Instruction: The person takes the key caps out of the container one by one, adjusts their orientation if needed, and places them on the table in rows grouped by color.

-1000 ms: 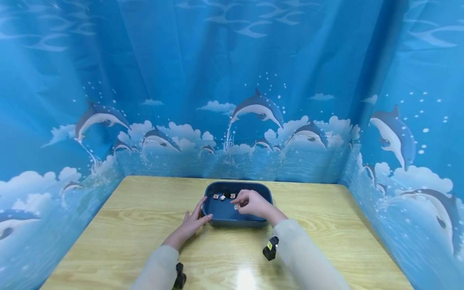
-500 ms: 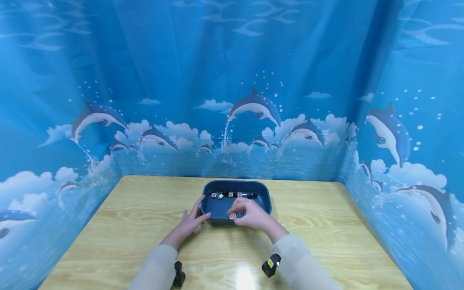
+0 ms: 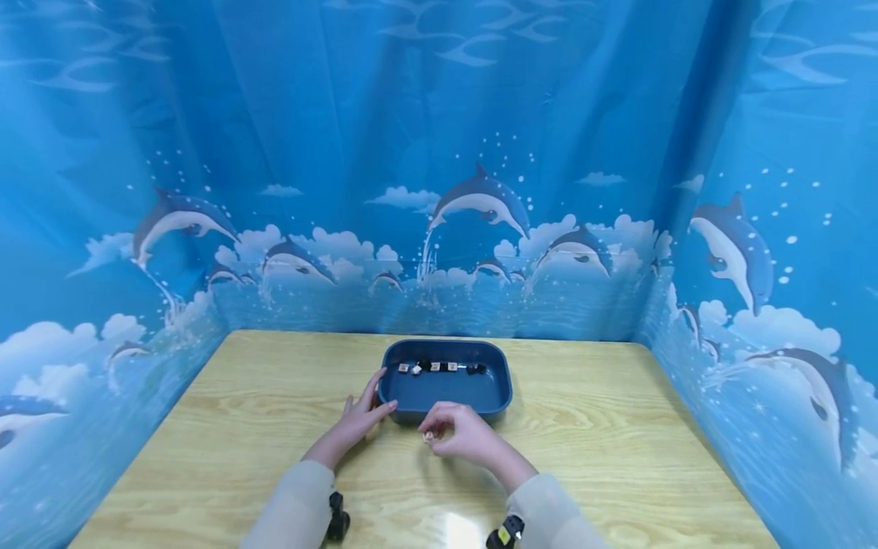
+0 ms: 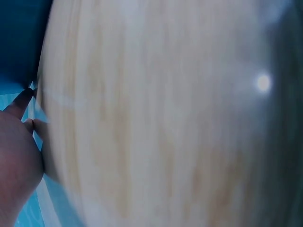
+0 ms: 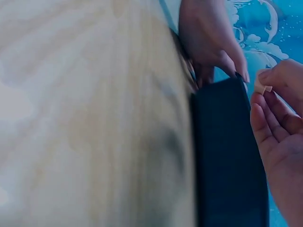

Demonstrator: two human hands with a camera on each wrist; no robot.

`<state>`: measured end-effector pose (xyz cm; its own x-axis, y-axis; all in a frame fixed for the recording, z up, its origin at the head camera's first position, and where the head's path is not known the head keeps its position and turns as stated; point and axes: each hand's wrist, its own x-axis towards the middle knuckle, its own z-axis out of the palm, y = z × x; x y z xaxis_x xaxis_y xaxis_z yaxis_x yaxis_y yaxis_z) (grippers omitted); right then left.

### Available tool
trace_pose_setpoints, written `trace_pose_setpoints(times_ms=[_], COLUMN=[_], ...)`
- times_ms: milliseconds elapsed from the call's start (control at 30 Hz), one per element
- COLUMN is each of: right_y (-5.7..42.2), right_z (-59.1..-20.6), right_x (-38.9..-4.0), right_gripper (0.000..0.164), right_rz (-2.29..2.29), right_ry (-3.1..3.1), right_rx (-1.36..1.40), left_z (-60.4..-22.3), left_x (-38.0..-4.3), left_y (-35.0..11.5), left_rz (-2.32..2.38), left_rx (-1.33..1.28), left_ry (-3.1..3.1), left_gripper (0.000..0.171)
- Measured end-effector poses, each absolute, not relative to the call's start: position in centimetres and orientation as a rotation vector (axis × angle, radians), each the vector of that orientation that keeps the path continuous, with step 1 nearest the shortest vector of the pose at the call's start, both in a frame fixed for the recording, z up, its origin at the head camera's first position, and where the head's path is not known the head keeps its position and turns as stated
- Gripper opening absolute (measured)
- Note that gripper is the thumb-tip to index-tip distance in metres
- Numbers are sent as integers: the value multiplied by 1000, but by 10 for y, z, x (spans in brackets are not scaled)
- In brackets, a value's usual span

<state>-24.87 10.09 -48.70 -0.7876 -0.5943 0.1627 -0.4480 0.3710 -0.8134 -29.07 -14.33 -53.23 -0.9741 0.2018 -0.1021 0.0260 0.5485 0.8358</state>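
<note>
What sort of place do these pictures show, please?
Probably a curtained-off work booth: blue dolphin-print curtains hang behind and beside a wood-grain table, which holds a dark blue tray with small pieces.

Downward head view, wrist close-ups, shared tray (image 3: pixel 446 393)

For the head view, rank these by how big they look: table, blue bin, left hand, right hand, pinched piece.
1. Table
2. Blue bin
3. Left hand and right hand: too alike to rank
4. Pinched piece, partly hidden by fingers
</note>
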Motion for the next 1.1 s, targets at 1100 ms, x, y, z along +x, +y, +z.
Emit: trace_pose_setpoints(times_ms=[1100], right_y=[59], right_z=[-536], right_x=[-233], right_gripper=[12], right_rz=[-1552], right_ry=[2734], right_rx=[-416], left_z=[-535], left_x=[-294], left_y=[-144], left_rz=[1396], left_rx=[227], left_ry=[2608], left_gripper=[76])
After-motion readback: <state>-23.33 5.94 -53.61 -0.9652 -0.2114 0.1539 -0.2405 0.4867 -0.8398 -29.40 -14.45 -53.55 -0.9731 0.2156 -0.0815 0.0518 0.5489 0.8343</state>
